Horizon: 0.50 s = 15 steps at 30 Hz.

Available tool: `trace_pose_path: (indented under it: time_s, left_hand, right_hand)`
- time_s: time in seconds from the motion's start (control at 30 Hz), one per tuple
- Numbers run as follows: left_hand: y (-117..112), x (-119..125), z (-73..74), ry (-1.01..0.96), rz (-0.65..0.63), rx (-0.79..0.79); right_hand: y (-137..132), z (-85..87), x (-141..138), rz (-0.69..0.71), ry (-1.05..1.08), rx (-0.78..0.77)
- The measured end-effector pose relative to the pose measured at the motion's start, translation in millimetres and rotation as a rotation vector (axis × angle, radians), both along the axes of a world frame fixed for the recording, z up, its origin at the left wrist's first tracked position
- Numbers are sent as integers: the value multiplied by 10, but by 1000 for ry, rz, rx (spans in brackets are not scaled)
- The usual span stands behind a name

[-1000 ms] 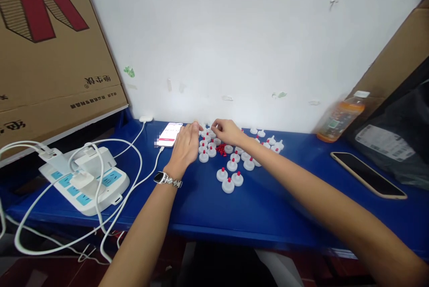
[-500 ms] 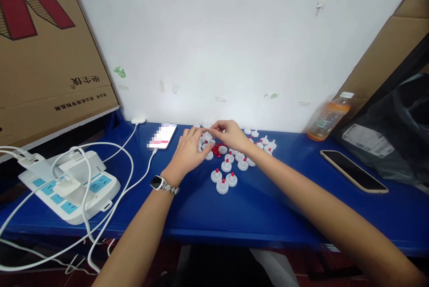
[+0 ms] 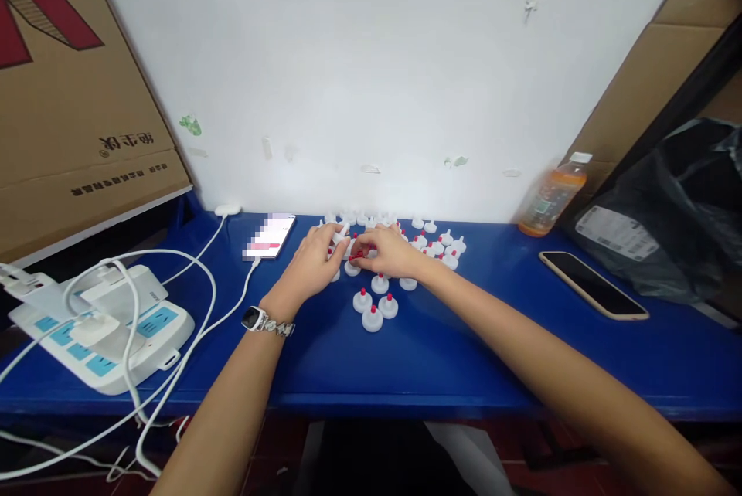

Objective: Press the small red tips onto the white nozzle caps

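Note:
Several small white caps with red tips [image 3: 372, 309] lie on the blue table [image 3: 440, 357], with more of them near the wall [image 3: 446, 239]. My left hand [image 3: 308, 266], a watch on its wrist, pinches a white cap [image 3: 339, 233] between thumb and fingers. Right beside it, my right hand [image 3: 387, 252] is closed over the pile with a small red piece [image 3: 355, 254] at its fingertips. The two hands almost touch above the middle of the pile.
A lit phone [image 3: 269, 236] on a white cable lies left of the pile. A white power strip [image 3: 98, 326] with chargers and cables sits at far left under a cardboard box [image 3: 69, 94]. A dark phone [image 3: 592, 284], an orange drink bottle [image 3: 547, 198] and a black bag [image 3: 666, 233] are at right.
Both hands have drawn back from the wall toward the pile's middle and come together. The left hand now holds a white cap; the right hand has dropped onto the red pieces.

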<state>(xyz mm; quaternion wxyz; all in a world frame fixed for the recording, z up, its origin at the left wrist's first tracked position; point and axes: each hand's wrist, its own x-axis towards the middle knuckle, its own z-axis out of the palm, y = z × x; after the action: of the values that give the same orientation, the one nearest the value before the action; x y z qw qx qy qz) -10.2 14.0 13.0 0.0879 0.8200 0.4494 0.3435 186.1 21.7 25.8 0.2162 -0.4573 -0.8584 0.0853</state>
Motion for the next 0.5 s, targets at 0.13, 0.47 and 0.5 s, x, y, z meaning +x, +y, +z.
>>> trace_pose_path:
  time_s: [0.13,0.47,0.5]
  left_hand:
    - [18,-27,-12,-1,-3,-1]
    - [17,-58,18,-35,15,58]
    - [18,-62,25,-34,17,69]
  right_hand:
    - [39,24,-74,58,9,-28]
    - [120,142,-187,109,128,-48]
    - [126,163,-215,105,100,-40]
